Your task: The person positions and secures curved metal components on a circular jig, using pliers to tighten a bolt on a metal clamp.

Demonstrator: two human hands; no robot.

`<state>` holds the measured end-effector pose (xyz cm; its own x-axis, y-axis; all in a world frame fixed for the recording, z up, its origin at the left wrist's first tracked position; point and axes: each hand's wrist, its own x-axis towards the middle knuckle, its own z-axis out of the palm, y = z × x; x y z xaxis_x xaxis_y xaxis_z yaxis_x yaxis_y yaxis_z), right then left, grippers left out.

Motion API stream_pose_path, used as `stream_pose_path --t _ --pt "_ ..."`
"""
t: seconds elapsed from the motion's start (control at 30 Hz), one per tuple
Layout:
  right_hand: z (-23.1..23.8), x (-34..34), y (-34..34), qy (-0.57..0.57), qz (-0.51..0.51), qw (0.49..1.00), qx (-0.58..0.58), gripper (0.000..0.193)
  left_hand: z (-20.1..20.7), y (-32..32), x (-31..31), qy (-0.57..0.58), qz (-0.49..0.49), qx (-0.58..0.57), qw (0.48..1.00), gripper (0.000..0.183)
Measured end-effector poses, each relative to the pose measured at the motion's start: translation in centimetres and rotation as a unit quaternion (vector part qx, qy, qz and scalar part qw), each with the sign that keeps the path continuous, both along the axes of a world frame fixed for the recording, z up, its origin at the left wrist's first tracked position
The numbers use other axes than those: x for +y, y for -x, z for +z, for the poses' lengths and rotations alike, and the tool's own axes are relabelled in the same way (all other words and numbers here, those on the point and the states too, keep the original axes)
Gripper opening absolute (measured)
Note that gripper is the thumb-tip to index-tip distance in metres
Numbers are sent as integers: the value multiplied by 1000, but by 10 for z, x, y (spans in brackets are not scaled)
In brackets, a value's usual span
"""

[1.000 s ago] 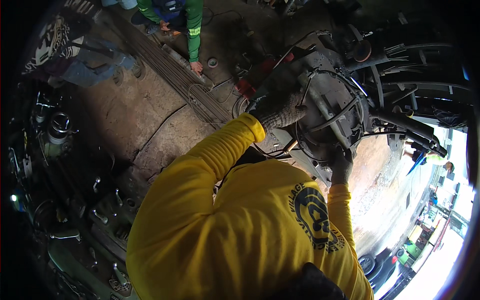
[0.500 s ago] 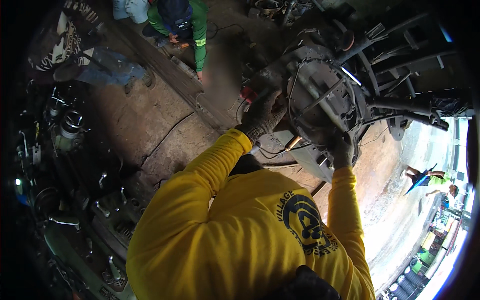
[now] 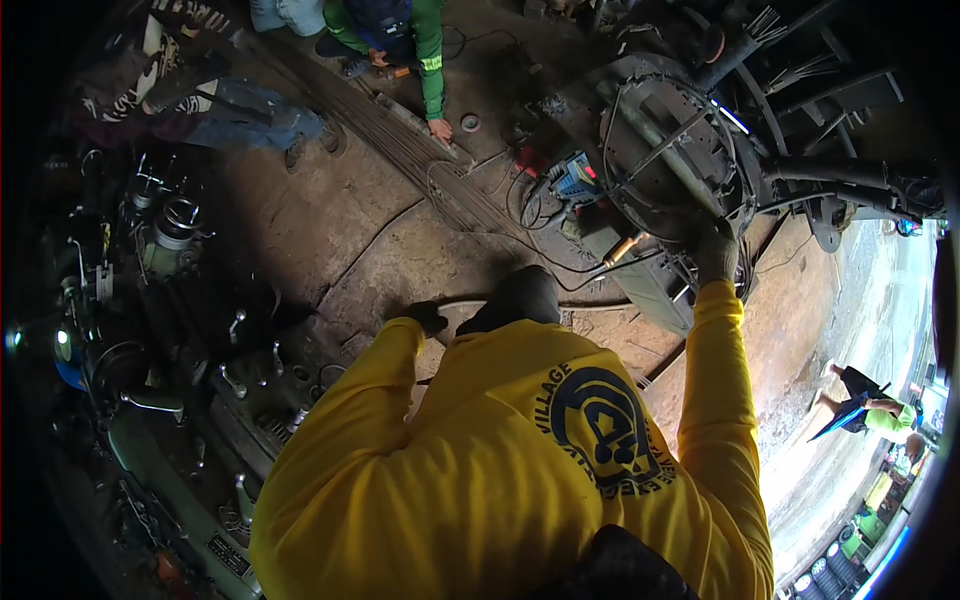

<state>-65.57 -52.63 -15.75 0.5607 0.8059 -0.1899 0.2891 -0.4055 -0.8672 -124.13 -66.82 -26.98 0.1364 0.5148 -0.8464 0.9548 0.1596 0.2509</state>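
Observation:
Neither of my own hands shows. Right in front of me, a person in a yellow long-sleeved shirt (image 3: 480,440) bends forward with their back to me and a dark-covered head (image 3: 525,298). That person's left hand (image 3: 427,318) is low beside their head, its fingers unclear. Their gloved right hand (image 3: 715,252) touches the near edge of a round, dark metal frame (image 3: 650,110); its grip is partly hidden. A tool with an orange-brown handle (image 3: 625,248) lies just left of the frame, near a blue portable machine (image 3: 575,178).
A person in green (image 3: 430,60) crouches beyond, a hand by long metal bars (image 3: 385,135). Someone in jeans (image 3: 250,120) is at far left. Machinery with levers (image 3: 170,420) lines the left. Cables (image 3: 370,245) cross the floor. A dark shape (image 3: 620,565) at the lower edge is unclear.
The yellow-shirted person's left hand has drawn back from the metal frame to beside their head, uncovering the blue machine. Their right hand remains at the frame. The surroundings have shifted slightly in view.

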Motion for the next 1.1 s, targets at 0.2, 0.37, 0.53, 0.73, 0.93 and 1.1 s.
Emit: stream_pose_path --t 0.2,0.37,0.53,0.73,0.93,1.1 --pt "18 0 20 16 -8 998 63 43 -8 32 -15 -5 34 -58 998 38" --pt "26 -3 27 44 -57 997 -16 44 66 -7 81 -23 -40 -32 998 49" --pt "-5 -6 -8 -1 -55 992 -111 40 25 36 123 -47 232 -138 962 29" --pt "0 -4 11 62 -140 975 -164 32 -56 199 114 -100 -3 -115 988 47" --pt "19 7 37 189 -176 921 -290 42 -40 335 71 -82 95 -70 990 49" --pt "24 12 61 273 -139 894 -326 50 -51 388 38 -20 222 -57 973 48"
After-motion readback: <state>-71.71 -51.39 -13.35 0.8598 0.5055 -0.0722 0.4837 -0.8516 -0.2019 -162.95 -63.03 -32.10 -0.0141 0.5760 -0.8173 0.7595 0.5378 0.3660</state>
